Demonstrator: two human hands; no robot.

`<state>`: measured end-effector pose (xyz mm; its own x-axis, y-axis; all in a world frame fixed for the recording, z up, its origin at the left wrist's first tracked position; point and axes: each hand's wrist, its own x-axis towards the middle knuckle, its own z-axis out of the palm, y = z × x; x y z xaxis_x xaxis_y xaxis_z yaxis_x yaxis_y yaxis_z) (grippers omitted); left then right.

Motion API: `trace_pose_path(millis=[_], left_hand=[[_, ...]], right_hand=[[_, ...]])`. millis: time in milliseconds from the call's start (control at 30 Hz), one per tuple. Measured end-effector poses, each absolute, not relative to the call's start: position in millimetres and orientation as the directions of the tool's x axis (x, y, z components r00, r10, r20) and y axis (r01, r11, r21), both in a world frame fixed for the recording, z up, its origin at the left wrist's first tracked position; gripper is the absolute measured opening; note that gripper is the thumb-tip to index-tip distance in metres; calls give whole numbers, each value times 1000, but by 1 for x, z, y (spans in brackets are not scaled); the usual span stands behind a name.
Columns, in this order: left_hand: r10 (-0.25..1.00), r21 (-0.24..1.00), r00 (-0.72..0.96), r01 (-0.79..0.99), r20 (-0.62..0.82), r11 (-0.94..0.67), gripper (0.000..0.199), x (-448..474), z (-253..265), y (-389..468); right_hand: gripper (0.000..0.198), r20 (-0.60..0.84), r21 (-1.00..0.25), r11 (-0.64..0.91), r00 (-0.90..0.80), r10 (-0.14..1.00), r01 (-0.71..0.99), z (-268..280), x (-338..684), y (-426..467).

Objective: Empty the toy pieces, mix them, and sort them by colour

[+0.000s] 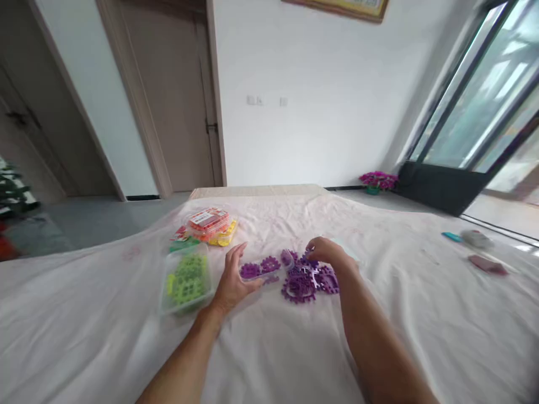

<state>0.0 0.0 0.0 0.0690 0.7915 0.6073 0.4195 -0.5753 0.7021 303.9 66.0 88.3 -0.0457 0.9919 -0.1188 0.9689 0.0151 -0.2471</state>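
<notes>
My left hand (231, 283) wraps the left end of a small clear plastic box (265, 276), thumb along its near edge and fingers at the far side. Inside the box lie purple plastic gears (269, 264). To the right is a loose heap of purple gear pieces (300, 285) on the cloth. My right hand (330, 251) reaches down at the heap's far side, fingers bent together around a dark purple gear piece (310, 255); its fingertips are partly hidden.
A clear tub of green pieces (189, 278) stands left of my left hand. Behind it are stacked tubs of red-orange pieces (209, 220) and yellow pieces (225, 234). A wrinkled white cloth (273, 348) covers the table. Small objects, including a grey lump (476, 239), lie far right.
</notes>
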Motion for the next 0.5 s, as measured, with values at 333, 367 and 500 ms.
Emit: trace_pose_path(millis=[333,367,500], left_hand=[[812,736,64,384,581,-557,97,0,5,-4],[812,738,61,382,581,-556,97,0,5,-4],[817,745,53,380,574,-548,96,1,5,-5]], right_hand=[[28,334,-645,367,-185,924,670,119,260,55],[26,334,-639,415,-253,908,648,121,251,50],[25,274,-518,520,-444,853,679,119,221,37]])
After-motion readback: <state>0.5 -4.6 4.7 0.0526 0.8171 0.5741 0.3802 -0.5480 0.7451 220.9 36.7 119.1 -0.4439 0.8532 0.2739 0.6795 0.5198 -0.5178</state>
